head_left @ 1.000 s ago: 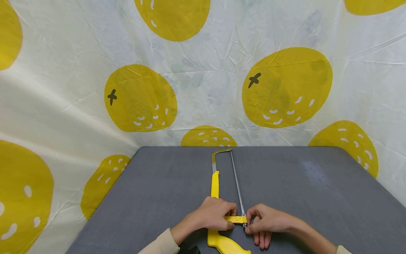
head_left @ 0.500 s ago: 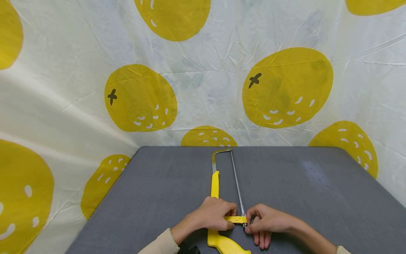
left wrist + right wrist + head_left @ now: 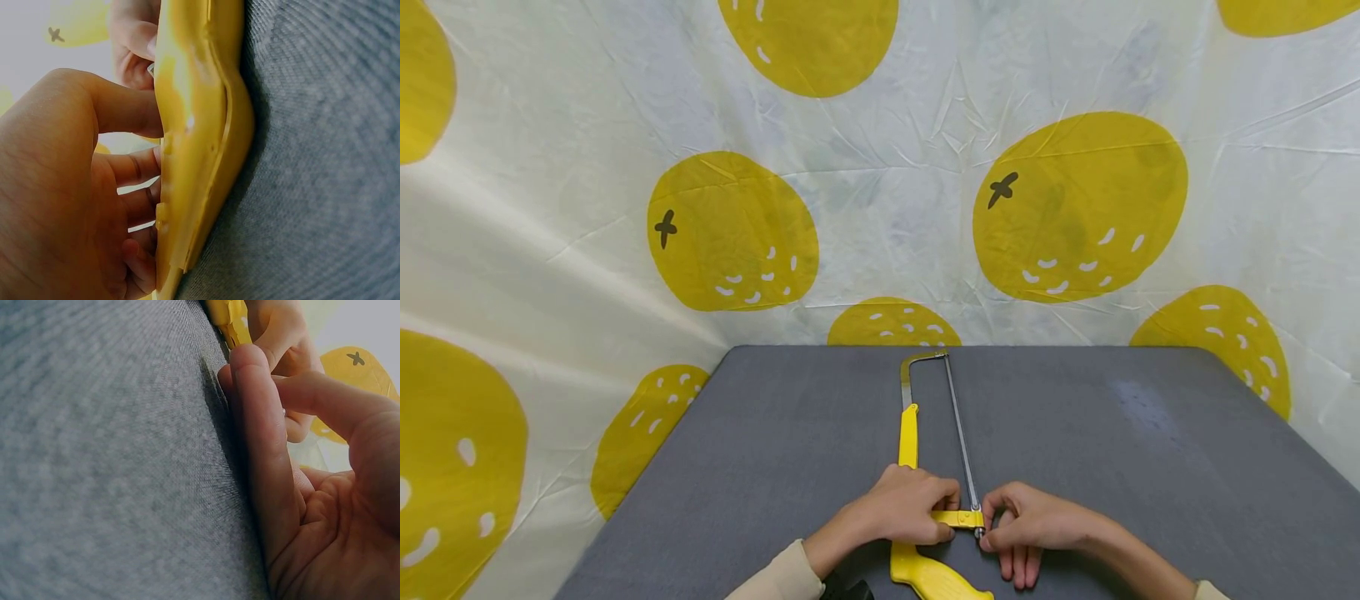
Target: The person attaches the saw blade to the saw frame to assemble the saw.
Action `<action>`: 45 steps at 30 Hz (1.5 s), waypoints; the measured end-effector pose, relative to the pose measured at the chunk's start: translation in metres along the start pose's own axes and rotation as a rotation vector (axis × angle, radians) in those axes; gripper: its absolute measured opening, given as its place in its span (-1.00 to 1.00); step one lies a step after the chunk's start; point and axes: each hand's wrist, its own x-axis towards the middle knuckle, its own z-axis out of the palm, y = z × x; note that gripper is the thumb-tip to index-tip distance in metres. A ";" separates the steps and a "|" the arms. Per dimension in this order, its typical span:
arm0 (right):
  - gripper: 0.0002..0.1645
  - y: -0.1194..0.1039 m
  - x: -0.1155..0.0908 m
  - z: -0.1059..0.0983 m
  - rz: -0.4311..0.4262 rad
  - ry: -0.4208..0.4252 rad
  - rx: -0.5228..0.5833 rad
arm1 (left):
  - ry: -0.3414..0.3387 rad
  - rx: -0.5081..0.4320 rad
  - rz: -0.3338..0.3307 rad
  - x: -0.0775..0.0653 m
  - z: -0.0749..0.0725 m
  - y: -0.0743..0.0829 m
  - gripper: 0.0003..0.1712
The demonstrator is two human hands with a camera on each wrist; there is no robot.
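Observation:
A hacksaw [image 3: 908, 437] with a yellow frame and handle lies on the grey table, its far end pointing away from me. Its thin grey blade [image 3: 959, 425] runs along the right side. My left hand [image 3: 910, 507] grips the frame just ahead of the handle, thumb and fingers at the yellow crosspiece [image 3: 958, 519]. Thumb and index finger of my right hand [image 3: 1037, 521] pinch the small metal fitting [image 3: 979, 532] at the blade's near end. The left wrist view has the yellow handle [image 3: 197, 125] up close; in the right wrist view, fingers [image 3: 265, 437] hide the fitting.
The grey table [image 3: 805, 417] extends on both sides of the saw, with a pale patch [image 3: 1142, 404] at the right. A white cloth [image 3: 895, 208] printed with yellow fruit hangs behind and around it. Part of a black object [image 3: 850, 591] shows below my left sleeve.

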 end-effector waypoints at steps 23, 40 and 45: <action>-0.86 0.001 0.001 0.002 -0.002 0.010 -0.013 | -0.001 -0.005 0.010 -0.001 0.001 -0.001 -0.91; -0.82 -0.002 0.001 0.003 0.009 0.033 -0.008 | 0.004 -0.010 0.023 -0.001 0.001 -0.001 -0.90; -0.76 -0.002 0.001 0.006 0.019 0.088 -0.031 | -0.003 -0.015 0.027 -0.001 0.000 -0.001 -0.92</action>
